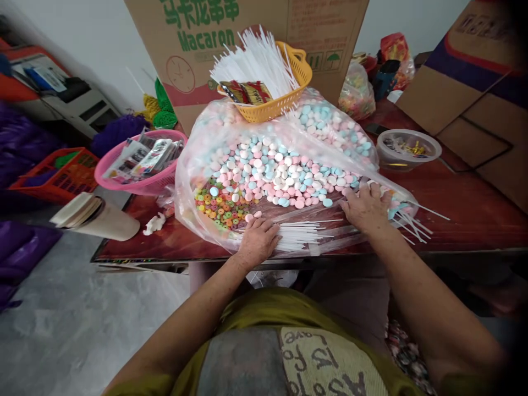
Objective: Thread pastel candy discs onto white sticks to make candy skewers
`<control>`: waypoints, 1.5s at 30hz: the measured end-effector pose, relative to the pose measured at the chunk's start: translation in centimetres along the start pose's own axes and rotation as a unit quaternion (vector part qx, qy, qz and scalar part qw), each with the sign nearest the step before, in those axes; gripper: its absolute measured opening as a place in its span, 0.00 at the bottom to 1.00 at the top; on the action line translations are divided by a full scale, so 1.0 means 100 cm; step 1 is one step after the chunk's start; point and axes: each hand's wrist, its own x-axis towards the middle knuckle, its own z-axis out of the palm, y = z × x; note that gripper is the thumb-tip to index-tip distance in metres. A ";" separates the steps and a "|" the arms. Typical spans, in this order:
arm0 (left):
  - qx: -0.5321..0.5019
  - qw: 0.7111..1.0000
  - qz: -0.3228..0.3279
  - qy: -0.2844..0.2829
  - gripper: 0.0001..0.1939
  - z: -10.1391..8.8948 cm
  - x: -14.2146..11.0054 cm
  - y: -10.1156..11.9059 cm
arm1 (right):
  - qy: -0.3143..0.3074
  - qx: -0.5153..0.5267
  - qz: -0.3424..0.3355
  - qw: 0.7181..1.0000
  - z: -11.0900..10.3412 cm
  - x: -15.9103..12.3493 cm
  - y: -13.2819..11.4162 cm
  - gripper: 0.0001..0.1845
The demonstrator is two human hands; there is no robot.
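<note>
My left hand lies palm down at the left end of a bundle of white thin sticks, fingers loosely bent and apart. A couple of pink candies touch its fingertips. Further right, my right hand rests with spread fingers on the clear plastic sheet, beside sticks with candies at their ends. What lies under its fingertips is hidden. Before both hands spreads a heap of pink, white and blue round candies. Small colourful ring candies form a pile left of it.
A yellow basket of white sticks and sachets stands behind the heap, before a large cardboard box. Left are a pink basket of packets and a paper cup stack. A clear tub stands right, near another carton.
</note>
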 end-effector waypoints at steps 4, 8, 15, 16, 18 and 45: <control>0.022 1.000 0.012 0.008 0.14 0.001 -0.002 0.000 | -0.117 0.095 -0.169 0.974 -0.037 -0.003 -0.072 0.17; 0.042 0.999 0.017 0.008 0.14 -0.001 -0.003 0.002 | -0.162 0.128 -0.227 0.952 -0.039 -0.006 -0.107 0.16; 0.044 0.999 0.019 -0.005 0.15 -0.001 -0.004 0.005 | -0.200 0.120 -0.221 0.947 -0.024 -0.010 -0.083 0.15; 0.041 0.999 0.019 -0.003 0.14 -0.001 -0.004 0.005 | -0.204 0.117 -0.218 0.947 -0.024 -0.010 -0.083 0.15; 0.033 0.999 0.016 0.002 0.14 -0.002 -0.005 0.005 | -0.212 0.112 -0.221 0.945 -0.026 -0.009 -0.084 0.15; -0.013 0.972 -0.202 -0.122 0.11 -0.038 0.033 -0.052 | -0.210 0.221 -0.086 0.948 -0.058 0.010 -0.060 0.11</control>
